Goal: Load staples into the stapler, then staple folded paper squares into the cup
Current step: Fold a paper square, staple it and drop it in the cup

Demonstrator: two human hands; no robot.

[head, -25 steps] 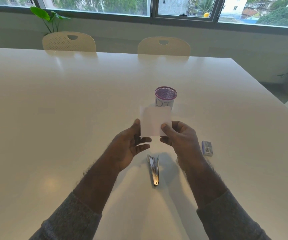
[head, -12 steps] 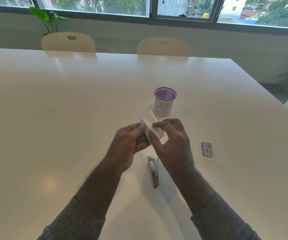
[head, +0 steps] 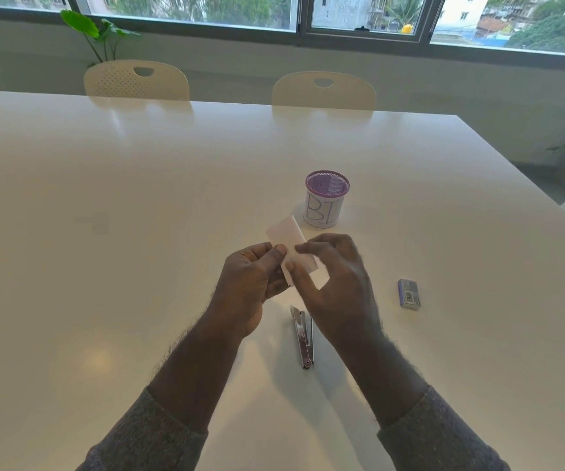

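A folded white paper (head: 288, 237) is held above the white table (head: 138, 205), pinched between both hands. My left hand (head: 250, 283) grips its left edge with thumb and fingers. My right hand (head: 335, 283) pinches its right side from above. A purple mesh cup (head: 326, 198) with a white label stands upright just beyond the paper. The metal stapler (head: 303, 338) lies flat on the table below my hands, partly hidden by my right wrist. A small grey staple box (head: 409, 294) lies to the right.
Two cream chairs (head: 136, 79) stand at the table's far edge, with a green plant (head: 99, 32) and windows behind. The table's right edge (head: 529, 192) runs diagonally past the staple box.
The paper was held up flat and square; it has since been folded into a narrower strip and lowered closer to the table, with both hands drawn together around it.
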